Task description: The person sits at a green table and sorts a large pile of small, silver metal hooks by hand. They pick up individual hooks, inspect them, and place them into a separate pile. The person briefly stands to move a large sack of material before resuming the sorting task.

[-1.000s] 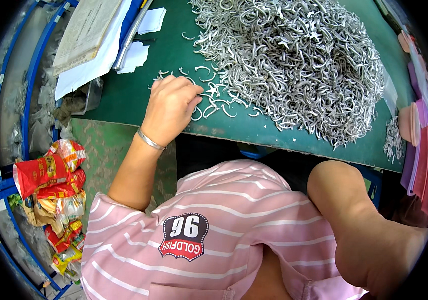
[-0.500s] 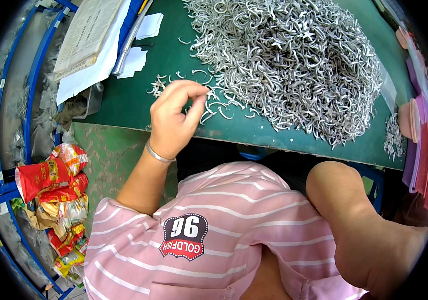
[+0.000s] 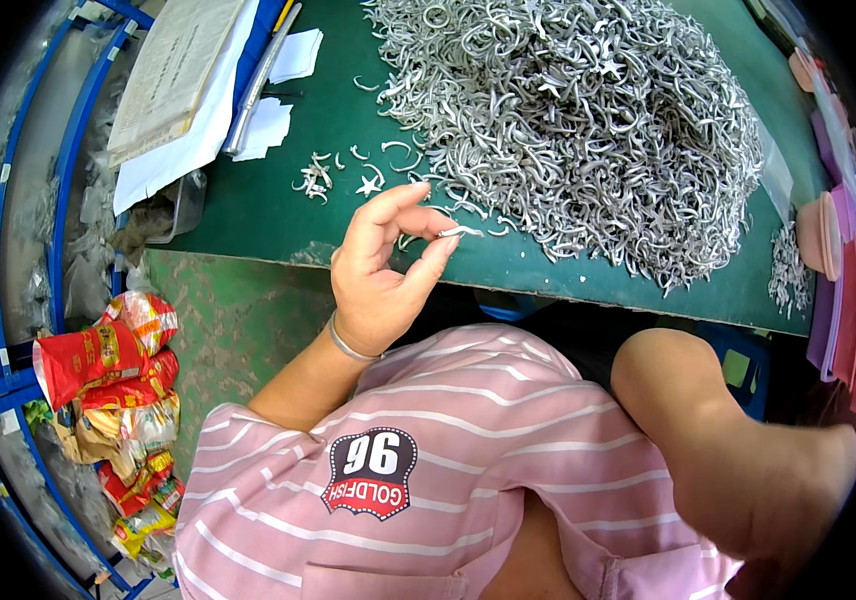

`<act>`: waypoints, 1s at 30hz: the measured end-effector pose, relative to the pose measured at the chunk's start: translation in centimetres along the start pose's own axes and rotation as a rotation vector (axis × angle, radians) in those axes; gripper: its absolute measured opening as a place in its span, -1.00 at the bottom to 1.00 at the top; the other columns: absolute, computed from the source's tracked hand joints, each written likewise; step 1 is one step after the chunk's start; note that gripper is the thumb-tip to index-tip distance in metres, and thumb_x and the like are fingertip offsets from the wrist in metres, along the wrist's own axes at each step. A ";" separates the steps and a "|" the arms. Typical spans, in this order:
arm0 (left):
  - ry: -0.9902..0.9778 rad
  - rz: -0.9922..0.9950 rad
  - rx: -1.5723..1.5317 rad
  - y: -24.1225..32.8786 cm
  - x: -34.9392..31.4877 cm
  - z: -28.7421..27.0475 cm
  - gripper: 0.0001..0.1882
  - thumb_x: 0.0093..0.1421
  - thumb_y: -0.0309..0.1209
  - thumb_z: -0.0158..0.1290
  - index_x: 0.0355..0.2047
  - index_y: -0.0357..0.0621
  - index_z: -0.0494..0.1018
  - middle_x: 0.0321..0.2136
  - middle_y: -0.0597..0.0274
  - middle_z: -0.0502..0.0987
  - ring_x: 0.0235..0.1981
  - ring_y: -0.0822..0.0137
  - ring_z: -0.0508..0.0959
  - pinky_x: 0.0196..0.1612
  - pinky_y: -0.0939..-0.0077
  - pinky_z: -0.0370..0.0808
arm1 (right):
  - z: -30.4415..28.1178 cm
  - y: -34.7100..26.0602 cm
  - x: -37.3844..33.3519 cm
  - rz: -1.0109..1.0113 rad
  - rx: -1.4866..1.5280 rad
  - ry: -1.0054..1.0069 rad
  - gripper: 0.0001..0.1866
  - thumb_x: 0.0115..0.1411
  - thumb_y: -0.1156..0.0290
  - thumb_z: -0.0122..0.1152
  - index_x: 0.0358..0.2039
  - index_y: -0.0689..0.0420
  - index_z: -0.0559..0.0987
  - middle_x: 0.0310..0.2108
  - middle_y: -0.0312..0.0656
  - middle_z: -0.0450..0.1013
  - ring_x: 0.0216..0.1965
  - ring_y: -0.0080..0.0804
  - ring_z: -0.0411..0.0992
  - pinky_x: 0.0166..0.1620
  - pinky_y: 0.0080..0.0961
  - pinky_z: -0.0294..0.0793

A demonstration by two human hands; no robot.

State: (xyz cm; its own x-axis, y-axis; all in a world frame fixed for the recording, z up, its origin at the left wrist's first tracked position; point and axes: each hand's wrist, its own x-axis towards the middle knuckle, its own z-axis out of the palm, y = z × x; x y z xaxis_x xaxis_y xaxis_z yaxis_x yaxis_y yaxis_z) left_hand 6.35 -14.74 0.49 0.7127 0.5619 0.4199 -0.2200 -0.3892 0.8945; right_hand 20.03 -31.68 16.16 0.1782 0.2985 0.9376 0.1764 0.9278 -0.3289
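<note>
My left hand point(image 3: 386, 262), a metal bangle point(image 3: 350, 340) on its wrist, is raised just in front of the table's near edge. Thumb and forefinger pinch a small curved silver metal piece point(image 3: 462, 232). Beyond my fingers spreads a large heap of similar curved silver metal pieces point(image 3: 588, 150). Left of the heap lie a small cluster of pieces point(image 3: 316, 177) and a star-shaped piece point(image 3: 368, 186). My bent right arm point(image 3: 683, 400) has its elbow close to the table edge; the right hand itself cannot be seen.
The green table point(image 3: 348, 110) carries papers point(image 3: 173, 80), a metal rod-like tool point(image 3: 258, 95) and white slips point(image 3: 266, 128) at the left. A smaller pile of pieces point(image 3: 788, 270) sits near pink containers point(image 3: 820, 238) at right. Blue shelving point(image 3: 68, 150) and red packets point(image 3: 98, 360) stand left.
My left hand has moved right and nearer to me, away from the loose pieces. The pinched curved piece now shows between its fingertips, and the star-shaped piece is uncovered.
</note>
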 end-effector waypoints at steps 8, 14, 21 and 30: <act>0.028 0.025 -0.067 0.5 0.2 0.1 -0.42 0.04 -0.72 0.15 0.08 -0.33 0.23 -0.38 0.12 0.58 -0.30 0.39 0.57 -0.16 0.53 0.49 | 0.2 8.3 -9.1 0.563 -0.851 -0.160 -0.79 0.03 0.56 0.27 -0.27 0.25 0.56 -0.39 -0.08 0.49 -0.40 -0.11 0.44 -0.32 -0.26 0.43; 0.041 0.030 -0.025 0.7 0.2 0.3 -0.52 -0.01 -0.70 0.19 -0.04 -0.33 0.37 -0.39 0.13 0.54 -0.34 0.38 0.55 -0.21 0.55 0.48 | 0.2 8.9 -12.1 0.854 -0.702 -0.034 -0.86 0.10 0.57 0.24 -0.28 0.27 0.58 -0.53 -0.11 0.49 -0.56 -0.30 0.46 -0.48 -0.50 0.43; -0.055 0.453 -0.313 5.1 1.9 -2.3 -0.60 0.17 -0.04 0.10 -0.14 -0.05 0.42 -0.44 0.33 0.34 -0.47 0.38 0.28 -0.42 0.40 0.18 | -0.2 8.6 -12.6 0.833 -0.754 0.066 -0.89 0.08 0.58 0.23 -0.33 0.25 0.60 -0.64 -0.15 0.46 -0.64 -0.39 0.43 -0.56 -0.54 0.38; -0.089 0.804 -0.520 15.2 3.1 -3.4 -0.60 0.13 -0.33 0.03 0.02 0.08 0.39 -0.50 0.51 0.40 -0.51 0.51 0.32 -0.41 0.52 0.23 | -0.4 8.4 -12.6 0.707 -0.878 0.036 -0.90 0.06 0.59 0.24 -0.36 0.26 0.60 -0.63 -0.14 0.46 -0.65 -0.34 0.43 -0.57 -0.51 0.37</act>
State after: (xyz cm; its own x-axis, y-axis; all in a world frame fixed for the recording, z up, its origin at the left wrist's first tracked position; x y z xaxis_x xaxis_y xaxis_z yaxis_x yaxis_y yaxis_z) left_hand 2.96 -16.40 15.94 0.2626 0.2026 0.9434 -0.9177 -0.2496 0.3090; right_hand 19.65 -27.75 1.52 0.5329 0.6747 0.5107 0.6424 0.0702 -0.7631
